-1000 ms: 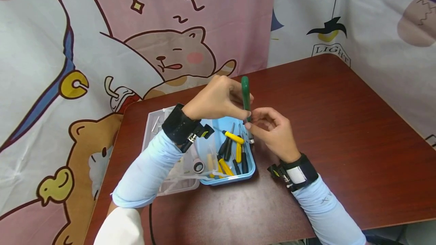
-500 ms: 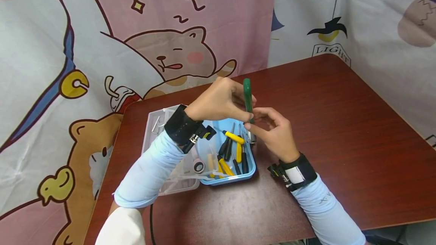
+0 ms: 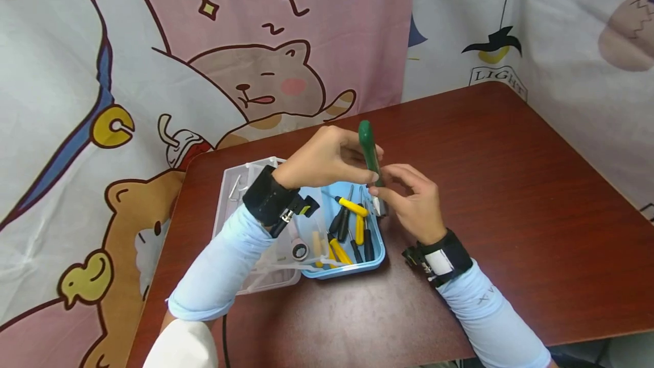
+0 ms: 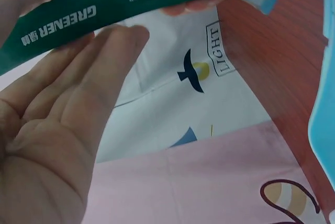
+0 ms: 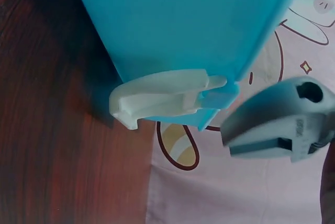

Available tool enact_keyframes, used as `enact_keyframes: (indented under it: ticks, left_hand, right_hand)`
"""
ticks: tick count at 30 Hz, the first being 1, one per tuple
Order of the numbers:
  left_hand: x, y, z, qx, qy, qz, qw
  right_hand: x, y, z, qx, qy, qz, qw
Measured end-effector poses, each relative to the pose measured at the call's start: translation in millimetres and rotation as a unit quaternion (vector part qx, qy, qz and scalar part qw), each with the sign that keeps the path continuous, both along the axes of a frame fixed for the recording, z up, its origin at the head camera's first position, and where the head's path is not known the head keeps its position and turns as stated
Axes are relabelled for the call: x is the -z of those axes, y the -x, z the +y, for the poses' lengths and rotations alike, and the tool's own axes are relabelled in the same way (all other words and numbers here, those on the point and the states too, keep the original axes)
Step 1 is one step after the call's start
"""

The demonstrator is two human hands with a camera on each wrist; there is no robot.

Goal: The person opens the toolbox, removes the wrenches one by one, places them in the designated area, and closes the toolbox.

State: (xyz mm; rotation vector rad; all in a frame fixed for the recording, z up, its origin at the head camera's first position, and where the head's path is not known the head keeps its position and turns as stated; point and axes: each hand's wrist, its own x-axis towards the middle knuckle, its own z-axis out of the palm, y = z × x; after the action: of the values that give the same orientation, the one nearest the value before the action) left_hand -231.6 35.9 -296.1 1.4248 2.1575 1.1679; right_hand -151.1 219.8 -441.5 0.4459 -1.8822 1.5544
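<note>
An adjustable wrench with a green handle (image 3: 369, 146), marked 10", stands steeply tilted above the right rim of the blue toolbox. My left hand (image 3: 327, 158) holds its handle, thumb on the near side; in the left wrist view the fingers (image 4: 104, 72) lie along the flat green handle (image 4: 94, 12). Lower down, my right hand (image 3: 416, 200) pinches the wrench around the bottom of the handle with thumb and fingertips. The grey metal head (image 5: 282, 116) hangs below in the right wrist view, beside the box's white latch (image 5: 162, 98).
The open blue toolbox (image 3: 375, 263) holds several yellow- and black-handled screwdrivers (image 3: 352, 206). Its clear lid or tray (image 3: 265, 285) lies to the left, with small parts inside. Brown tabletop (image 3: 536, 214) extends right; a printed cloth (image 3: 357, 27) hangs behind.
The top of the wrench handle swings slightly right, then back left and a little lower, leaving it more tilted. My left hand sinks slightly; my right hand stays almost in place.
</note>
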Motion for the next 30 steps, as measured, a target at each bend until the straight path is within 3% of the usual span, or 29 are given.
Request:
enact_keyframes:
  ticks: [8, 18, 23, 27, 30]
  left_hand:
    - [1.4, -7.0, -30.8, -0.066, -0.046, -0.011, 0.9967]
    - [-8.1, -28.8, -110.1, -0.155, -0.121, 0.015, 0.9804]
    - [-1.6, -43.9, -147.0, -0.213, -0.172, 0.017, 0.9616]
    - [4.9, -58.6, -174.3, -0.255, -0.235, -0.001, 0.9381]
    - [11.8, -68.8, -194.4, -0.278, -0.288, -0.024, 0.9159]
  right_hand:
    - [1.4, -1.2, -3.5, 0.014, 0.011, 0.028, 0.999]
    - [-2.2, -3.9, -3.4, 0.056, -0.011, 0.010, 0.998]
    - [-0.7, -2.9, -4.4, 0.064, -0.016, 0.012, 0.998]
    - [1.6, -1.8, -5.3, 0.068, -0.013, 0.014, 0.997]
    - [2.3, -1.6, -4.9, 0.074, -0.014, 0.012, 0.997]
